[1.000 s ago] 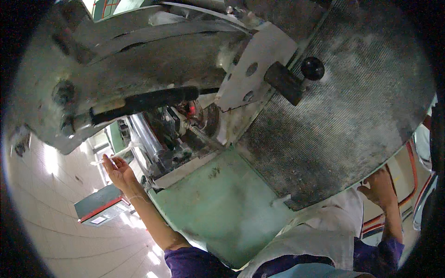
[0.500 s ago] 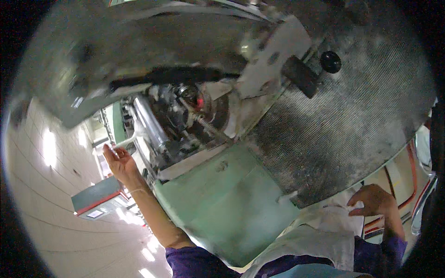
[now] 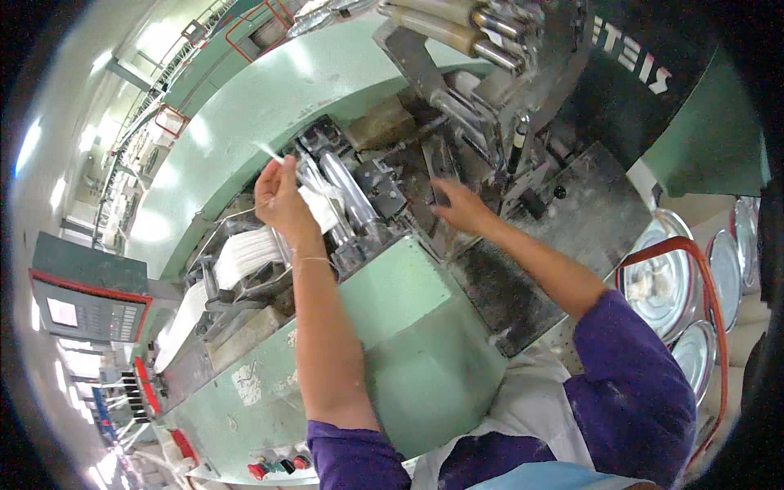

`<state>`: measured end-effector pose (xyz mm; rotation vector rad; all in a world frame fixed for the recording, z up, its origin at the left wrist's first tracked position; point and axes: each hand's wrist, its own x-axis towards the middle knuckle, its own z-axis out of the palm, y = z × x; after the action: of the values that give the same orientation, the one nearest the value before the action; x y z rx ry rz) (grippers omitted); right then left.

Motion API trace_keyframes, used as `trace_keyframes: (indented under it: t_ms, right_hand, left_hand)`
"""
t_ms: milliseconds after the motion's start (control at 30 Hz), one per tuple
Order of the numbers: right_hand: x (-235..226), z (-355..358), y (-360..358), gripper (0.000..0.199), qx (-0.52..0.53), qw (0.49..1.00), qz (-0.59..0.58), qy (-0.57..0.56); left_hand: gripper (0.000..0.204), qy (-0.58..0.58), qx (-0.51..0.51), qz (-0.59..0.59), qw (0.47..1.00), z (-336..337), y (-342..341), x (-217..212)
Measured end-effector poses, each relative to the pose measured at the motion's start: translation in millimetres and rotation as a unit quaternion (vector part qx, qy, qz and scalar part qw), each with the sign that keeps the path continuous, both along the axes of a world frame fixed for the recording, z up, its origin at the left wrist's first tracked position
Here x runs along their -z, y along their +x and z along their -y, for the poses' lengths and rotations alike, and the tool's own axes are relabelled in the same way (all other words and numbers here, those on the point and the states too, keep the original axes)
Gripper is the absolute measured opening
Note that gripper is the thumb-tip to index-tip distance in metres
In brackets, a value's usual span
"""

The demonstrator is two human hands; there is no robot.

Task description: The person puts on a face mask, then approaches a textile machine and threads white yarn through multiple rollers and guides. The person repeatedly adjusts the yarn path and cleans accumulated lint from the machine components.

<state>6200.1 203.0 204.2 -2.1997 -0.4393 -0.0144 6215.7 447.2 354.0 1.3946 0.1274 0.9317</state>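
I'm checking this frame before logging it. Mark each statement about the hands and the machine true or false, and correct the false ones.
1. The left hand pinches a thin white strand raised above the machine's shiny metal rollers. True.
2. The right hand holds a spanner. False: it holds no tool; its fingers reach into the dark machine parts.
3. A band of white fibre runs into the machine left of the left forearm. True.
4. The machine's housing is painted red. False: it is pale green.
5. Round metal cans stand at the right. True.
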Motion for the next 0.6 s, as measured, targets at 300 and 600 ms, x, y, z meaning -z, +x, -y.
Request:
trace_keyframes:
  t_ms: [300,600]
  right_hand:
    - [39,-33,120,0.102,0.257,0.948,-0.151,-0.110]
    - [26,-20,111,0.098,0.262,0.949,-0.171,0.048]
  left_hand:
    - [0.016,-0.073,-0.009,0.007,0.997,-7,0,-1]
    - [0.023,-0.087,-0.019,-0.003,0.996,-12,0,-2]
